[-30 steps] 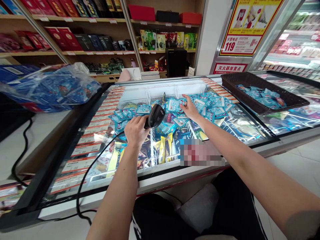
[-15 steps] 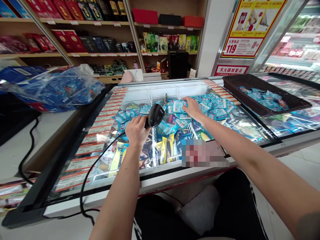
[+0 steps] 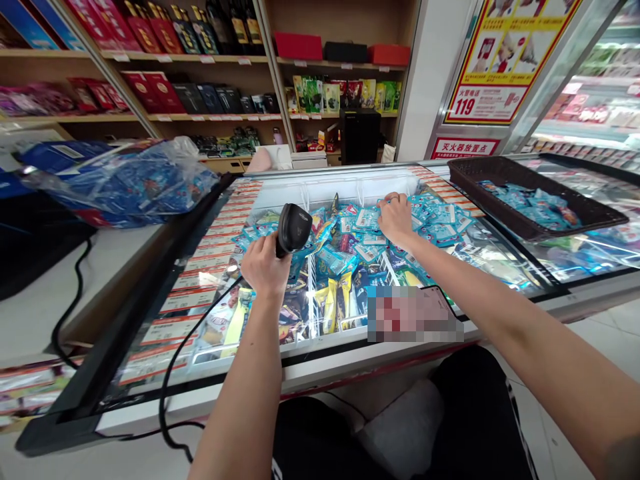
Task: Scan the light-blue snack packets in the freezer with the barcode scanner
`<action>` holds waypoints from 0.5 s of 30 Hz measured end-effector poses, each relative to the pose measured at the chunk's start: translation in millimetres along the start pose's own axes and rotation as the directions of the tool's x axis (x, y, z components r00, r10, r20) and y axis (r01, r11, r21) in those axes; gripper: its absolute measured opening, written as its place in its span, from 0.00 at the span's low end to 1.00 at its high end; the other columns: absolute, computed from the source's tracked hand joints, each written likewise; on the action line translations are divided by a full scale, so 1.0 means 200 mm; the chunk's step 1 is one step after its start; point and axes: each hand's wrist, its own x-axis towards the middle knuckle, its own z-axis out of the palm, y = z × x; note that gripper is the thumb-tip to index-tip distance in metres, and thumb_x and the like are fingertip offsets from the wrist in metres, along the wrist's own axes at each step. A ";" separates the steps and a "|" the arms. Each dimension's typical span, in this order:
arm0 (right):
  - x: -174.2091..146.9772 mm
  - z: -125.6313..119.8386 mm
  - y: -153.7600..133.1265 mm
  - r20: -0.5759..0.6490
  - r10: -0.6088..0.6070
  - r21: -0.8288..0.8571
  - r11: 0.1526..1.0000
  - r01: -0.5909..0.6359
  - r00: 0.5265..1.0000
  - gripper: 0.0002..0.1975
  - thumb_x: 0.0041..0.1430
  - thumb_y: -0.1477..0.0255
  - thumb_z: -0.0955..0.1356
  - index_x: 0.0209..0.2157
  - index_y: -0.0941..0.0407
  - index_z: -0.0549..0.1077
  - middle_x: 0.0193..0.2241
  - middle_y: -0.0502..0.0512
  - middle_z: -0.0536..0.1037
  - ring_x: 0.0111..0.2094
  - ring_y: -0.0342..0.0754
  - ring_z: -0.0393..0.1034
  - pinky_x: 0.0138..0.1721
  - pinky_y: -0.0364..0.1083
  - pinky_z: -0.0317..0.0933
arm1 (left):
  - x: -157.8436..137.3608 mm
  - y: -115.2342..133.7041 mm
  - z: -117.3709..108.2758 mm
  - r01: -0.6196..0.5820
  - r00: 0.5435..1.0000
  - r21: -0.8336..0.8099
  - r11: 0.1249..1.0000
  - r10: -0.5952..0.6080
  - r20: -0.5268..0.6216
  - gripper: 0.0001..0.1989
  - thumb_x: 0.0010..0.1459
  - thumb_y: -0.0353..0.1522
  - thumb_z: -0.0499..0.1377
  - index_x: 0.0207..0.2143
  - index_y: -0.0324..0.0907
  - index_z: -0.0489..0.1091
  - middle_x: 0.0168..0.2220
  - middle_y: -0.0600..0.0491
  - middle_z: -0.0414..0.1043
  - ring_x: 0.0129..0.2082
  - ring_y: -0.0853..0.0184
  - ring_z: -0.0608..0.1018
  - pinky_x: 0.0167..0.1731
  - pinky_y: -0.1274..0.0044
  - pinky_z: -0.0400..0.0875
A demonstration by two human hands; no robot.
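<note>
My left hand (image 3: pixel 265 267) is wrapped round the handle of a black barcode scanner (image 3: pixel 294 228), whose head points toward the far side of the freezer. A black cable runs from it down to the left. Toward the back of the freezer, my right hand (image 3: pixel 396 219) has its fingers curled down on a blue packet (image 3: pixel 367 219); the fingertips are partly hidden. Many similar blue packets (image 3: pixel 440 223) lie spread to the right of this hand and around it. Yellow ice cream wrappers (image 3: pixel 329 305) sit lower in the freezer, in front of the hands.
A dark brown basket (image 3: pixel 595 208) with blue packets stands on the freezer at right. At left lies a clear plastic bag (image 3: pixel 165 180) of blue packets. A phone (image 3: pixel 443 303), partly blurred out, rests on the front edge. Stocked shelves (image 3: pixel 200 59) line the back wall.
The scanner in my left hand has moved left, away from the packets in the middle. My right hand has shifted slightly right, and its fingers look more curled. The whole view has shifted slightly.
</note>
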 end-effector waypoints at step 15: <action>0.08 0.36 -0.45 0.322 -0.601 0.297 0.798 0.525 0.732 0.27 0.64 0.72 0.59 0.64 0.52 0.56 0.65 0.53 0.55 0.60 0.53 0.56 0.57 0.53 0.54 | 0.00 -0.07 -0.03 0.148 0.988 0.034 0.988 -0.146 -0.039 0.15 0.51 0.34 0.58 0.43 0.45 0.71 0.34 0.47 0.74 0.36 0.55 0.74 0.30 0.70 0.60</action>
